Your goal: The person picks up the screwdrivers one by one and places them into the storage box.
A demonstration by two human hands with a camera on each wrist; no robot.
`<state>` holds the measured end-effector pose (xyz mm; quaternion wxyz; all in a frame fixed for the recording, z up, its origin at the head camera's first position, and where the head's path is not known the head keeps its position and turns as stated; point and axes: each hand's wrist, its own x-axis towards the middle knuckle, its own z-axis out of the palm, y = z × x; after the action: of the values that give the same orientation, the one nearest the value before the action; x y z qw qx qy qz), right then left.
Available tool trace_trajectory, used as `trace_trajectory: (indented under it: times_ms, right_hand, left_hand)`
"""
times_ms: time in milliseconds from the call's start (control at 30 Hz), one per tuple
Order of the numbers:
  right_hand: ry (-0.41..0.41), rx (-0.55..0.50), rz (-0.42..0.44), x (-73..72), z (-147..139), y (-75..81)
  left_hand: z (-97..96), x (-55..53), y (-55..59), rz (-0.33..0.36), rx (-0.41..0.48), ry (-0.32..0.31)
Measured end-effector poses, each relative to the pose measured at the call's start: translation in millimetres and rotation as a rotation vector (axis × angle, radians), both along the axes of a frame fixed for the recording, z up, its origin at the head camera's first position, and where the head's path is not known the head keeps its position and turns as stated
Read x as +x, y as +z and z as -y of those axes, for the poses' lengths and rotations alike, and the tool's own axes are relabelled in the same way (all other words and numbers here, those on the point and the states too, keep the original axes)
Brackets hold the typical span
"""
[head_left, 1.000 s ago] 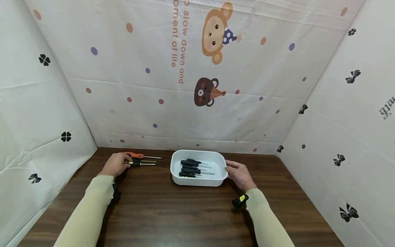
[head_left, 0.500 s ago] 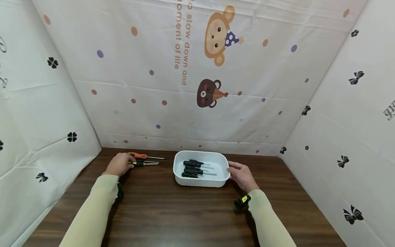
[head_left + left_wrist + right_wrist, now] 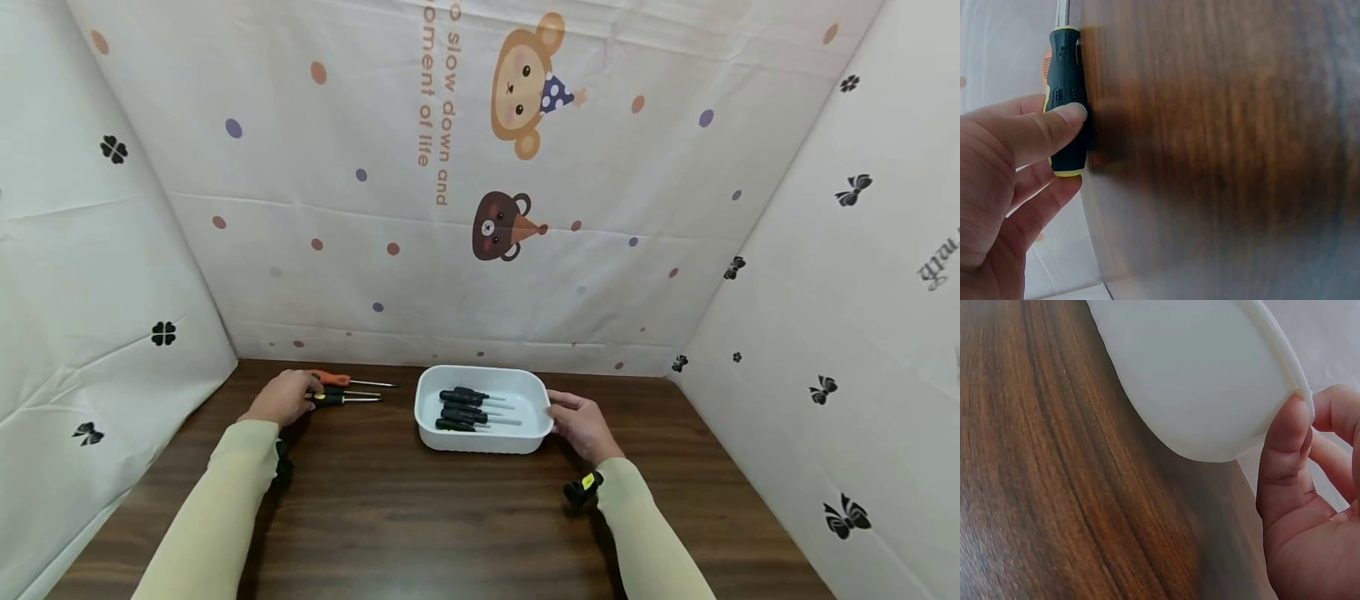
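Observation:
At the back left of the table, my left hand (image 3: 281, 398) holds a screwdriver (image 3: 1066, 72) with a dark handle trimmed in yellow. In the left wrist view the thumb presses on its handle, with fingers behind. A second metal shaft (image 3: 366, 393) lies beside it, its handle mostly hidden. Just behind is an orange-handled screwdriver (image 3: 333, 378). My right hand (image 3: 583, 425) pinches the right rim of a white plastic box (image 3: 483, 445), thumb inside and fingers outside. Several black-handled screwdrivers (image 3: 462, 412) lie in the box's left and middle part, shafts pointing right.
The dark wood table (image 3: 420, 517) ends at a printed cloth wall (image 3: 420, 275) close behind the box. White cloth walls rise on the left (image 3: 82, 267) and right (image 3: 847, 300). Wooden table surface lies between the two arms.
The head view shifts slightly right, then back. Both hands keep their holds, and the box and screwdrivers stay in place.

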<state>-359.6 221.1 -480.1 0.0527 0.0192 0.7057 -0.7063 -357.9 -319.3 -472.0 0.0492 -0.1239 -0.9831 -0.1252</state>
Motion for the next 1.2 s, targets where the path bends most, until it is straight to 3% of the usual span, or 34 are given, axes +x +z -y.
trace_trajectory:
  times_ms: [400,600,1200]
  right_hand:
    - [-0.011,-0.005,-0.002,-3.0,1,-5.0]
    - [-0.006,-0.011,0.002,-4.6,0,-6.8]
    - [-0.005,-0.024,0.023,-1.6,-1,-3.5]
  left_hand:
    - [7.2,0.0,-4.1,-0.005,0.000,-0.062]
    - [7.3,5.2,-4.3,0.011,0.040,-0.089]
    - [2.1,18.8,-7.3,0.003,0.167,-0.087]
